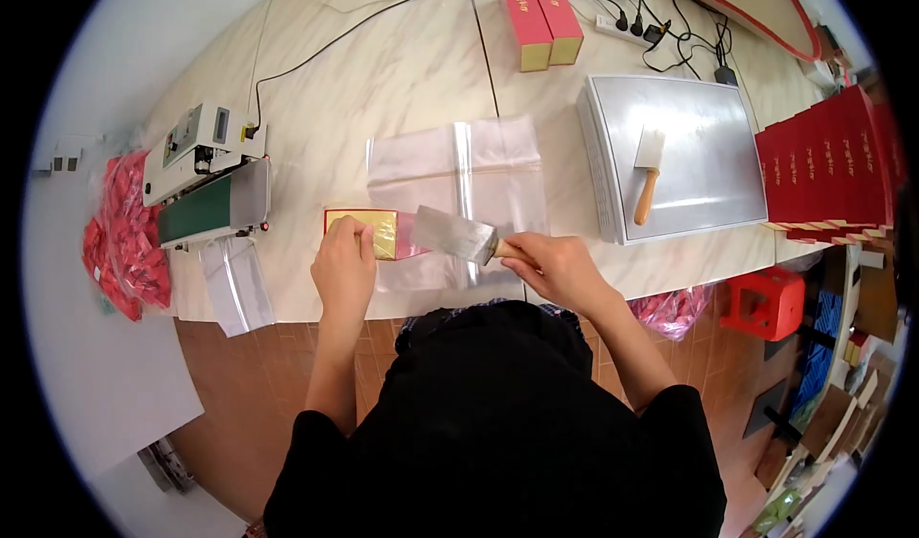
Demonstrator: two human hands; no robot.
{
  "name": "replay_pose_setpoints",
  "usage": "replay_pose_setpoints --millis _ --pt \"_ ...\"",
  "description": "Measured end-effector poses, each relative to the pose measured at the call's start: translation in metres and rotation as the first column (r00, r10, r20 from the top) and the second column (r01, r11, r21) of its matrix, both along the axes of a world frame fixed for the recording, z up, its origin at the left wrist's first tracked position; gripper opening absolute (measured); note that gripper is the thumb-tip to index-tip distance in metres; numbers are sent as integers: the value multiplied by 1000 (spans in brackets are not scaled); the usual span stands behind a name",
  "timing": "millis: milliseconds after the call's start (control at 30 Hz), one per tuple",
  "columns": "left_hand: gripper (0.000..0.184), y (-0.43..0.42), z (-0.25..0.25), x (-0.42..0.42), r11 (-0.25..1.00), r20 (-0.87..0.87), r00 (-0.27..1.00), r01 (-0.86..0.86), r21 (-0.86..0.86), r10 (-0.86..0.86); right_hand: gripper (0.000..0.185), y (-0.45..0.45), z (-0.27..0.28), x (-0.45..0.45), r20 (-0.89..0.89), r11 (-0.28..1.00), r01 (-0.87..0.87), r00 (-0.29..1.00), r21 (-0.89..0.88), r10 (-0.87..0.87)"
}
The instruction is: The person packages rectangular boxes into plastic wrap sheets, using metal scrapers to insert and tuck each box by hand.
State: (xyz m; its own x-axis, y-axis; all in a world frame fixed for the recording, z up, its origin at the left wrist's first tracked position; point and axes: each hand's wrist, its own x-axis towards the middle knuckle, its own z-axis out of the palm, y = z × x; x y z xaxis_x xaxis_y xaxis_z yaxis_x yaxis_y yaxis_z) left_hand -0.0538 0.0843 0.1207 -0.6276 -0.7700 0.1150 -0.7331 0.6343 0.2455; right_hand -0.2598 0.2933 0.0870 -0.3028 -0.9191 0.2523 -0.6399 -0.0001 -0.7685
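My left hand (pixel 345 258) is closed on a small red-and-gold box (pixel 384 231) near the table's front edge. In my right hand (pixel 555 268) is the wooden handle of a scraper (pixel 457 235), its wide metal blade pointing left, close to the box's right end. A pinkish piece (pixel 412 238) shows between the box and the blade. Clear plastic sheets (pixel 418 171) lie flat under and behind the blade.
A sealing machine (pixel 206 179) stands at the left, a clear bag (pixel 235 280) before it. At the right, a metal-topped box (pixel 684 107) carries another scraper (pixel 647 176). Red boxes (pixel 818 169) stand beyond it; two more (pixel 538 11) and a power strip (pixel 627 33) are at the back.
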Motion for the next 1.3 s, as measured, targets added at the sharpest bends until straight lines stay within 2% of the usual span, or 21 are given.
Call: replay_pose_setpoints --millis 433,500,533,600,633,700,800,1100,1300 --pt "12 -5 4 5 998 -87 996 24 62 -18 18 -31 20 1 -102 983 -174 979 49 178" --pt "13 -3 14 7 979 -19 997 -71 191 76 18 -32 23 1 -113 983 -176 977 60 182" --pt "13 -2 17 12 978 -20 997 -75 194 80 18 -33 24 1 -120 982 -175 976 66 182" --pt "15 -1 23 27 983 -33 992 125 132 -121 18 -33 24 0 -104 983 -173 978 66 179" --pt "15 -1 23 31 984 -32 993 120 133 -116 17 -33 24 0 -86 984 -165 982 63 170" --pt "15 -1 19 37 951 -63 949 309 -28 -310 17 -34 25 0 -83 984 -167 982 61 172" --pt "12 0 15 43 929 -79 926 367 -43 -369 16 -35 26 1 -92 983 -171 980 64 176" --pt "13 -7 11 57 944 -233 918 330 -5 -322 15 -40 34 6 -135 982 -166 975 90 177" --pt "21 -14 9 61 962 -185 945 254 -96 -268 15 -49 40 16 -163 984 -165 971 71 175"
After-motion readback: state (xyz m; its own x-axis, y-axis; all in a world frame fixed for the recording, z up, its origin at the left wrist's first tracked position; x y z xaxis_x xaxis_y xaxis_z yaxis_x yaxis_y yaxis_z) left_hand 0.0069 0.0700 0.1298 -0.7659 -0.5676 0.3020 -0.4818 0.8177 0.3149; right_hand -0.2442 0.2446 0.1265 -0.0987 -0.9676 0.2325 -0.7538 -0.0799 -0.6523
